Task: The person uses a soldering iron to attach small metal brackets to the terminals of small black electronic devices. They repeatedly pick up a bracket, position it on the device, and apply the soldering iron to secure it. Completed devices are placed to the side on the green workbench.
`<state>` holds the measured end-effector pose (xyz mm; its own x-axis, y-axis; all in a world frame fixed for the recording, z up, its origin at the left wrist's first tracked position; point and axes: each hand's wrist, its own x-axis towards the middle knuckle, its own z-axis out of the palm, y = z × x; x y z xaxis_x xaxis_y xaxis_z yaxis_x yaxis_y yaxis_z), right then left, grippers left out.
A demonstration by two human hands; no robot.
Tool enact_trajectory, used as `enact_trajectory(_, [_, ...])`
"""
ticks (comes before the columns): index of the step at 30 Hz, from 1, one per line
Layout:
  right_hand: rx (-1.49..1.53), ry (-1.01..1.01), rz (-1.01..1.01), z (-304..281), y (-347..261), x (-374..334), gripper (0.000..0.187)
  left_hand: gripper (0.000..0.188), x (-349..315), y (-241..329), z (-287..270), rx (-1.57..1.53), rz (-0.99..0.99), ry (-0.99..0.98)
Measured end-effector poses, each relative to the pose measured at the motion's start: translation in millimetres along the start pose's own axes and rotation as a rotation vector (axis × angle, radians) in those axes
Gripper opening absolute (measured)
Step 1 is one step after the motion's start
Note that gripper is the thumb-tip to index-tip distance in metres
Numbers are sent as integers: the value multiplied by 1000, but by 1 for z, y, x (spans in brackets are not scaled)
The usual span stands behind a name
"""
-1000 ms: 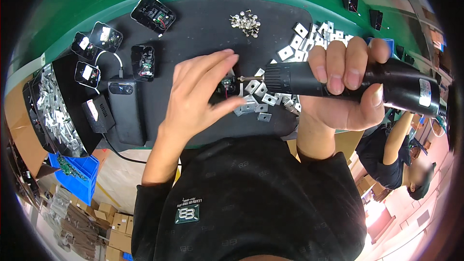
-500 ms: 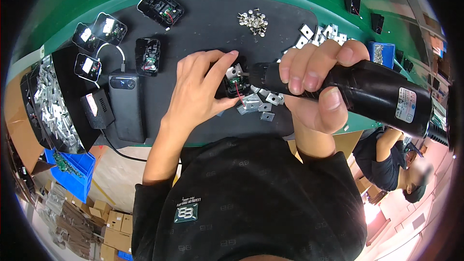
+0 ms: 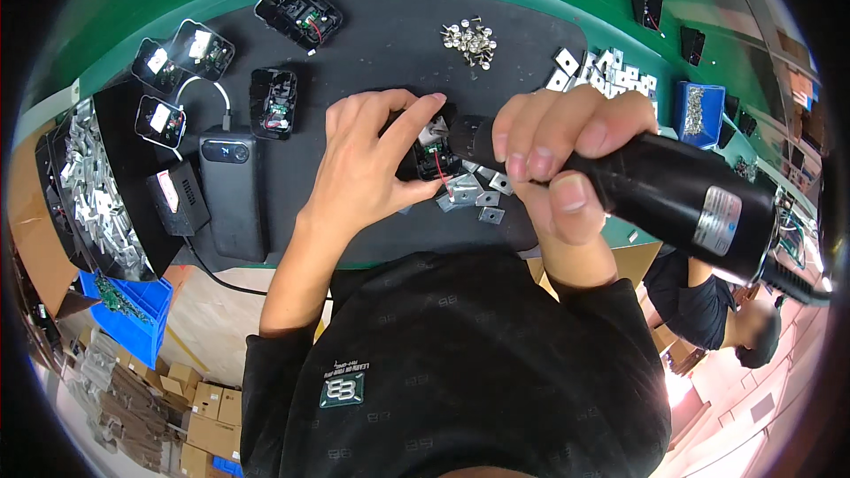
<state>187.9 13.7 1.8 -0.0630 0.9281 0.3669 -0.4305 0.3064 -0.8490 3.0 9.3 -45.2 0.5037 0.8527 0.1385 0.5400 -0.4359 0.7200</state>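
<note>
My left hand (image 3: 367, 159) is closed round a small black plastic housing (image 3: 427, 168), which holds a green circuit board, a red wire and a metal plate. A black corded electric screwdriver (image 3: 673, 199) is gripped in my right hand (image 3: 567, 146). Its nose meets the upper right of the housing; the tip itself is hidden from view. Just below and right of the housing lie several loose silvery metal plates (image 3: 487, 197) with holes. Beyond it, a small heap of shiny screws (image 3: 469, 42) rests on the dark mat (image 3: 372, 44).
More metal plates (image 3: 611, 71) and a blue box of small parts (image 3: 699, 115) lie at the right. Open black housings (image 3: 299, 13), a power bank (image 3: 232, 195) and a bin of metal pieces (image 3: 102, 199) stand left. Another person (image 3: 708, 301) sits at far right.
The screwdriver's rear end has swung down and toward me, tilting the tool more. My right hand has shifted slightly left, while my left hand keeps its hold on the housing.
</note>
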Motion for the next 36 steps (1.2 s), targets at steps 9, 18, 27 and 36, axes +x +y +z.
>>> enact_trajectory(9, [-52, 55, 28, 5, 1, 3, 35, 76, 9, 1, -1, -40, -8, -14])
enact_trajectory(18, [494, 89, -127, -1, -29, 16, 33, 70, -11, 28, -50, 103, -43, -187])
enact_trajectory(27, [245, 188, -77, -34, -38, 8, 37, 58, -80, -60, -257, 630, -455, 581])
enact_trajectory(36, [183, 291, -43, -31, -33, 4, 39, 53, -126, -146, -362, 1144, -551, 649])
